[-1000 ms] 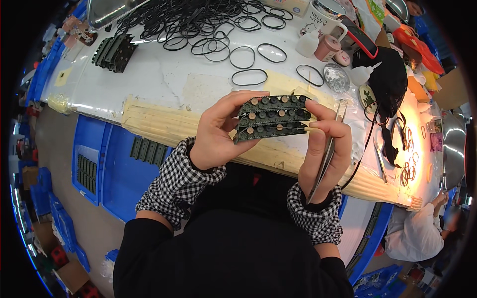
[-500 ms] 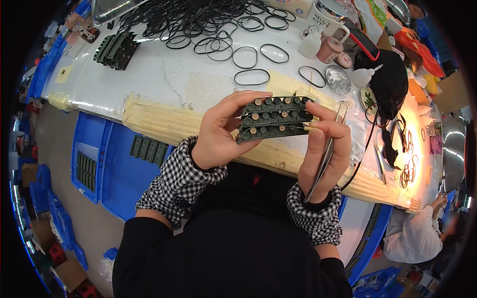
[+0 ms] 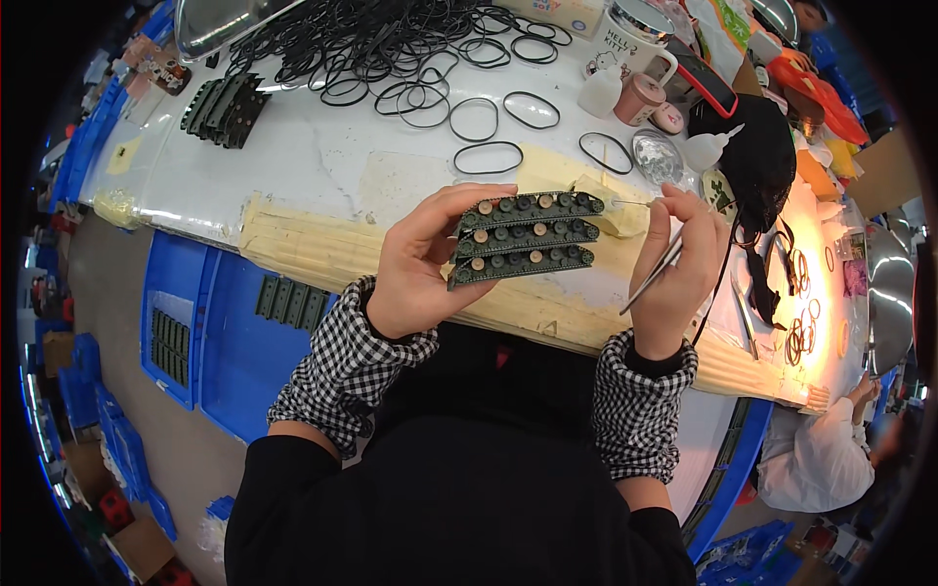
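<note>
My left hand (image 3: 415, 259) grips three dark green toy tank track pieces (image 3: 526, 232), stacked one above another. Rows of small wheels, mostly dark with a few tan ones, face up along them. Apart from the stack on its right, my right hand (image 3: 679, 264) is closed around silver tweezers (image 3: 650, 281), their slim end pointing down and left. A thin needle-like tip (image 3: 630, 202) also sticks out leftward from its pinched fingers; what it belongs to is hidden. Beneath it a piece of yellowish paper (image 3: 616, 217) lies on the bench.
Black rubber loops (image 3: 381, 49) lie heaped at the far side, several loose nearer. More green pieces (image 3: 225, 109) stand far left. Blue trays (image 3: 234, 342) sit below the bench edge. A mug (image 3: 625, 49), a red-edged phone (image 3: 705, 80) and a bright lamp glow crowd the right.
My right hand has drawn away from the track pieces toward the right, taking the tweezers along. The left hand with the stack has shifted slightly left.
</note>
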Tool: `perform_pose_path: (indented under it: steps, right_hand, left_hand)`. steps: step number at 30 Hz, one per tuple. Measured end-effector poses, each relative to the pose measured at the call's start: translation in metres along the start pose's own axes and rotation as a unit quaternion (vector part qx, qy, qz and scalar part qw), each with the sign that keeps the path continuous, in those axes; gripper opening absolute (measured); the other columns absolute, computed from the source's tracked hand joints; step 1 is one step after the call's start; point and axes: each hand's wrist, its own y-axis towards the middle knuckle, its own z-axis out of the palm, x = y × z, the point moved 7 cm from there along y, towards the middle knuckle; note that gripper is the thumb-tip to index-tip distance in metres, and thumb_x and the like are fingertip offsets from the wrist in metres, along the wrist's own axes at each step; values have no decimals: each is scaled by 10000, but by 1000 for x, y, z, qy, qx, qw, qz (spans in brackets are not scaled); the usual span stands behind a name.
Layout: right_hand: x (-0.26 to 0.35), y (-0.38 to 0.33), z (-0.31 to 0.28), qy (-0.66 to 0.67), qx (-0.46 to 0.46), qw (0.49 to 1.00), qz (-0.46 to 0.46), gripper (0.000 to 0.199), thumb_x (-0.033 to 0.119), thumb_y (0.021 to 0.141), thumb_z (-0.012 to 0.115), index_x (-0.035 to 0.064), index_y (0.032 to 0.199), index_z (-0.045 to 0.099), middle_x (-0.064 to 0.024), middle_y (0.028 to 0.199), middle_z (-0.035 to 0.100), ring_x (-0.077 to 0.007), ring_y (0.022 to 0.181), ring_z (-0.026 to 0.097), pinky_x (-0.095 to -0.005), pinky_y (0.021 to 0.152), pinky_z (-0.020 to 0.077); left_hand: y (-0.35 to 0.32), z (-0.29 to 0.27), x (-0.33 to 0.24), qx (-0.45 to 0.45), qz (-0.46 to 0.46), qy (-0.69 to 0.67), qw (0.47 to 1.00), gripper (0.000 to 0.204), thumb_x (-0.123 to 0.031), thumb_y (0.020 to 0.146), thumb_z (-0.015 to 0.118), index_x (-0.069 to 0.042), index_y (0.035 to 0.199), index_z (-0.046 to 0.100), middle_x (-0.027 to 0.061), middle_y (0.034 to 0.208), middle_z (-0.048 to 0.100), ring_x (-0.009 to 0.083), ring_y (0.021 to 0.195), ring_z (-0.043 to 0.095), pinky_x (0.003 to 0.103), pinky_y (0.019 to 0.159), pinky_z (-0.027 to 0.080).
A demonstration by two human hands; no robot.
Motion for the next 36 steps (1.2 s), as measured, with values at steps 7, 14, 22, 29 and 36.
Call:
perform_pose_path:
  steps: [7,14,22,29,36]
  right_hand:
    - [-4,-5,16,-13,56,998,11,104,37,842,682,22,904,599,-116,953,669,-329,942,553,-414,826,449]
    - [-4,-4,16,0,66,998,15,114,30,829,688,16,900,599,-104,863,622,-328,887,539,-414,782,433]
    - [-4,-5,16,5,73,997,23,92,31,841,685,12,890,609,-102,873,638,-323,885,544,-404,781,437]
    - [-4,-5,14,-10,66,998,13,105,38,849,685,18,939,636,-122,857,633,-325,898,551,-403,789,444]
    - [-4,-6,13,-9,70,997,12,93,43,857,681,21,937,641,-116,829,629,-308,872,541,-389,787,441]
  left_hand:
    - [0,-1,-3,17,24,16,999,617,112,742,695,29,1318,491,151,1342,498,213,1227,526,330,1025,465]
    - [1,0,-3,17,28,19,999,617,113,737,695,34,1313,490,159,1348,496,223,1237,521,338,1036,456]
    - [-1,1,-2,19,21,3,1000,617,123,740,685,34,1317,488,148,1351,494,208,1227,527,326,1024,467]
    - [-1,2,-3,22,9,-8,1000,617,136,741,668,30,1322,488,130,1341,491,198,1222,530,320,1019,484]
    - [-2,3,-1,17,-11,-24,999,609,142,738,657,17,1314,503,126,1328,504,202,1215,541,320,1001,509]
